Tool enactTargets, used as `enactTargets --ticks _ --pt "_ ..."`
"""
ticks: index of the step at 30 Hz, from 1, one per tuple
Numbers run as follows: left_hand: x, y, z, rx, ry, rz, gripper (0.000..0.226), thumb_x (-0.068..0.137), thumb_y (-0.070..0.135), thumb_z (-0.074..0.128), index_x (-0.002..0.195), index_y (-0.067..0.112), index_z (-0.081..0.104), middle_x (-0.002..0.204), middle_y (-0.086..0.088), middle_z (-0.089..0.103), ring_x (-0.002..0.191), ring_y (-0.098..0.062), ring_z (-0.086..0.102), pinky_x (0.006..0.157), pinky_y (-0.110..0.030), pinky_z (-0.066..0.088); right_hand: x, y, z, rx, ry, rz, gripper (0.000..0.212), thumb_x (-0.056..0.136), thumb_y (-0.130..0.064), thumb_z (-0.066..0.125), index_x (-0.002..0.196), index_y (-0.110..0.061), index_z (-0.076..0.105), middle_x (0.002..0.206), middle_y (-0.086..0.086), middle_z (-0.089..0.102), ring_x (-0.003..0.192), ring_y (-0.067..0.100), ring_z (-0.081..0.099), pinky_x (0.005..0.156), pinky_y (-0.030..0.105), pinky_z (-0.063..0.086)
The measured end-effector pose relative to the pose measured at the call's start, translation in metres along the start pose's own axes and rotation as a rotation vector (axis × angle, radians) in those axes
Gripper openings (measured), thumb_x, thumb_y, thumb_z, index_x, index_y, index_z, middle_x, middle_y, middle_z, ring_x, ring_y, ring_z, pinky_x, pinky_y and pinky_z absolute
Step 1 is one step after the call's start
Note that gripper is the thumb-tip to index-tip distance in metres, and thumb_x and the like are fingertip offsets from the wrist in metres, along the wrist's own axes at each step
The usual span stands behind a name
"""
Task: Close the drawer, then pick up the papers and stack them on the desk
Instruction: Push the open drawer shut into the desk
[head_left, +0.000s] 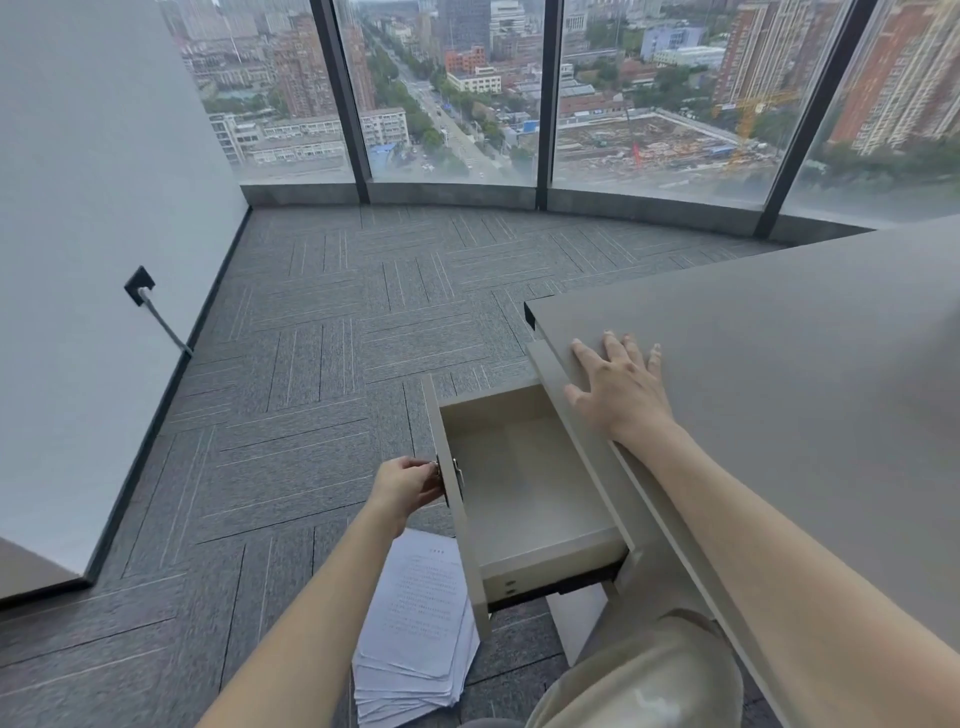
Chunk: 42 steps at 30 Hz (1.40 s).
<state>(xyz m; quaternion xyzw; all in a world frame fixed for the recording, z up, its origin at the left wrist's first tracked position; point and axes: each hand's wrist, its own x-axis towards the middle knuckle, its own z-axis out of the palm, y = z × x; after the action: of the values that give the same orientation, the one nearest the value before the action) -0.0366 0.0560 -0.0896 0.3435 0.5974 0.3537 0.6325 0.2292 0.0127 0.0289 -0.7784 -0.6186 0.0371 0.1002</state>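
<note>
The beige drawer (524, 499) stands pulled out from under the grey desk (779, 374), and it is empty inside. My left hand (408, 486) is closed on the small metal handle at the drawer's front panel. My right hand (621, 389) lies flat on the desk top near its left edge, fingers spread, holding nothing. A fanned pile of printed white papers (415, 629) lies on the carpet below the drawer front, partly hidden by my left forearm.
Grey patterned carpet (337, 338) stretches to the floor-to-ceiling windows (452, 93). A white wall (78, 208) on the left carries a socket with a cable (140, 286). My knee in beige trousers (649, 670) is below the desk edge.
</note>
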Motion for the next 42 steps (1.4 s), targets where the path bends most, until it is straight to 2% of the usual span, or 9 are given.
enactTargets --ticks 4,9,11,16,21,29,37,42 --pt "0.008 -0.005 0.029 -0.027 -0.051 -0.009 0.019 0.093 -0.001 0.054 0.109 -0.011 0.055 0.1 -0.029 0.066 0.078 -0.028 0.067 0.061 -0.028 0.062 0.001 0.0 0.0 0.01 0.01 0.002 0.065 0.09 -0.049 0.046 0.151 -0.031 0.032 0.162 0.017 0.022 0.151 0.035 0.011 0.121 0.058 0.0" --pt "0.019 -0.011 0.071 -0.022 -0.076 0.009 0.006 0.091 0.0 0.057 0.093 -0.005 0.057 0.098 -0.027 0.065 0.081 -0.03 0.068 0.07 -0.032 0.062 0.0 0.0 0.0 0.017 0.016 -0.002 0.065 0.089 -0.048 0.047 0.151 -0.031 0.032 0.161 0.018 0.022 0.151 0.036 0.011 0.121 0.059 0.001" --pt "0.02 -0.012 0.088 -0.034 -0.082 0.017 0.006 0.091 0.001 0.058 0.088 -0.003 0.056 0.094 -0.025 0.066 0.083 -0.032 0.068 0.069 -0.031 0.062 0.0 0.0 0.0 0.017 0.02 -0.002 0.066 0.089 -0.048 0.048 0.151 -0.03 0.032 0.161 0.018 0.022 0.151 0.036 0.011 0.12 0.059 0.002" --pt "0.023 -0.016 0.121 -0.061 -0.098 0.043 0.009 0.089 0.003 0.061 0.083 -0.002 0.056 0.08 -0.018 0.064 0.071 -0.025 0.067 0.06 -0.026 0.062 0.0 -0.002 0.0 0.006 0.026 -0.003 0.066 0.09 -0.046 0.048 0.151 -0.029 0.031 0.161 0.019 0.022 0.151 0.037 0.011 0.12 0.06 0.001" --pt "0.029 -0.018 0.135 -0.084 -0.141 0.036 0.017 0.086 0.002 0.065 0.096 -0.011 0.06 0.082 -0.021 0.064 0.076 -0.029 0.066 0.063 -0.028 0.062 0.002 -0.003 0.002 0.01 0.034 0.001 0.064 0.09 -0.046 0.046 0.15 -0.029 0.032 0.161 0.019 0.021 0.151 0.038 0.009 0.119 0.061 -0.001" --pt "0.036 -0.019 0.151 -0.102 -0.163 0.001 0.009 0.083 0.001 0.068 0.077 -0.003 0.064 0.075 -0.019 0.064 0.072 -0.024 0.065 0.073 -0.03 0.06 0.004 -0.005 0.005 0.019 0.042 0.016 0.058 0.096 -0.048 0.035 0.151 -0.028 0.031 0.162 0.019 0.019 0.151 0.038 0.007 0.119 0.061 -0.002" --pt "0.038 -0.018 0.156 -0.13 -0.151 -0.031 0.007 0.08 -0.002 0.068 0.079 -0.006 0.064 0.073 -0.02 0.065 0.068 -0.024 0.066 0.072 -0.03 0.061 0.006 -0.006 0.008 0.006 0.048 0.022 0.056 0.096 -0.047 0.034 0.149 -0.027 0.032 0.161 0.02 0.019 0.151 0.04 0.007 0.119 0.062 -0.002" --pt "0.038 -0.015 0.154 -0.119 -0.185 -0.057 0.007 0.082 -0.002 0.068 0.079 -0.006 0.062 0.08 -0.021 0.066 0.074 -0.026 0.067 0.073 -0.031 0.06 0.005 -0.005 0.007 0.005 0.043 0.026 0.056 0.096 -0.047 0.034 0.149 -0.028 0.031 0.162 0.02 0.019 0.151 0.04 0.007 0.119 0.062 -0.002"
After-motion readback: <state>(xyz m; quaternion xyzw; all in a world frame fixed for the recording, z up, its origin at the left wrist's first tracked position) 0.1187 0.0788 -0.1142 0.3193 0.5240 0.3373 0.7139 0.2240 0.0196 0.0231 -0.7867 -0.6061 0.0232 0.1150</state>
